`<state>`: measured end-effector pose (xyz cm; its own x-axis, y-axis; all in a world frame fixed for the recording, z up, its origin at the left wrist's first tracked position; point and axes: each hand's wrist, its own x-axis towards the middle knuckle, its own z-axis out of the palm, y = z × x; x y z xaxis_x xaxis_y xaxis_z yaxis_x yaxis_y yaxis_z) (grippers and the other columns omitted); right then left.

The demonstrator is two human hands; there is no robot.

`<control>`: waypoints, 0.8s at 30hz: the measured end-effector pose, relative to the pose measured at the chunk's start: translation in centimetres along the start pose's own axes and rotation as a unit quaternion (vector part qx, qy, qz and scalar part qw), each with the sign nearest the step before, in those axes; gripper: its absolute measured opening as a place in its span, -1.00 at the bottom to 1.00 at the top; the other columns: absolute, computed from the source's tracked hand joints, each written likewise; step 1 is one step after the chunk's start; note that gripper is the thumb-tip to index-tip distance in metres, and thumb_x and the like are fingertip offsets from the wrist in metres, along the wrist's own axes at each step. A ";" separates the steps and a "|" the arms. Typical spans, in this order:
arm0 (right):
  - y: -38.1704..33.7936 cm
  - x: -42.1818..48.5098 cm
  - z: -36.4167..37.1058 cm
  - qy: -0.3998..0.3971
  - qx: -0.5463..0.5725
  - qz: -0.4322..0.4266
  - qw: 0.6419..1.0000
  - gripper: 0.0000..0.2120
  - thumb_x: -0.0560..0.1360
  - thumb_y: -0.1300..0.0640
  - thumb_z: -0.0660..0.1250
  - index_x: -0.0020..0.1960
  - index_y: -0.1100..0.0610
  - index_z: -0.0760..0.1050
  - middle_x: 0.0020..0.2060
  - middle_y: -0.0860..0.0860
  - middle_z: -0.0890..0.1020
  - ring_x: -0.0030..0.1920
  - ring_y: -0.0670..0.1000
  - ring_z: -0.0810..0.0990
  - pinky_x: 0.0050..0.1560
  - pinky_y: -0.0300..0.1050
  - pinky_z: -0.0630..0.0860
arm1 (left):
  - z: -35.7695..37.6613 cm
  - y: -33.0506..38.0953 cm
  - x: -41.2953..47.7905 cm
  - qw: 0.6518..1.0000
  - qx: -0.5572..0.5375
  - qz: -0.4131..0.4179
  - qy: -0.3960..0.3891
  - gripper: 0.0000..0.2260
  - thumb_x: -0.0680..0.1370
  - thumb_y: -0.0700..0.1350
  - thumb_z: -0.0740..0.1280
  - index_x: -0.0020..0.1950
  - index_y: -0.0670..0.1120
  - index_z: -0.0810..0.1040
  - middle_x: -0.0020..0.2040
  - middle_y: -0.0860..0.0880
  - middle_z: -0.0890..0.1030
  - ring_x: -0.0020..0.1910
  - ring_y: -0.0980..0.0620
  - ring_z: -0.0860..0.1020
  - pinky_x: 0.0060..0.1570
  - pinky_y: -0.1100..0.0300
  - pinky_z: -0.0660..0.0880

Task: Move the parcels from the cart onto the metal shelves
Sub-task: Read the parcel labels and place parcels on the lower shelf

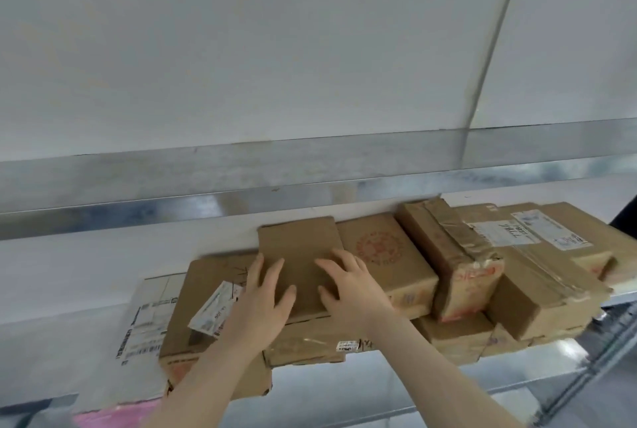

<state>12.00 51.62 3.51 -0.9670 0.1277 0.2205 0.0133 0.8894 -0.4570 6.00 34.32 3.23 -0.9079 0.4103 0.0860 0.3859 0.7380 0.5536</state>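
Note:
A flat brown cardboard parcel (300, 248) lies on top of other parcels on the metal shelf (51, 351). My left hand (265, 296) rests on its left edge with fingers spread. My right hand (348, 286) lies flat on its top right part, fingers apart. Neither hand is closed around it. Under and beside it lie several brown boxes, one with a red round stamp (379, 248) and a taped box (448, 255) to the right. The cart is out of view.
A white flat mailer with labels (148, 320) lies at the left under the boxes. A pink item (113, 415) shows at the bottom left. The shelf above has a shiny metal rim (310, 169). A larger labelled box (537, 231) sits at the far right.

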 end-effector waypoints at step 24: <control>-2.7 -0.7 -4.5 0.006 0.096 -0.012 0.995 -0.51 0.53 0.00 0.30 0.44 -0.09 0.32 0.52 -0.10 0.11 0.48 0.00 0.17 0.39 -0.14 0.23 | -3.1 3.7 -3.2 0.996 -0.072 -0.018 0.059 -0.45 0.52 0.10 0.23 0.49 0.18 0.14 0.52 0.26 -0.10 0.40 0.00 0.29 0.25 0.05 0.41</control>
<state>13.83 51.06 8.47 -0.9631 0.1144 0.2436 -0.0595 0.7921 -0.6074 9.76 34.04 7.56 -0.9367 0.3136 0.1557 0.3334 0.6626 0.6707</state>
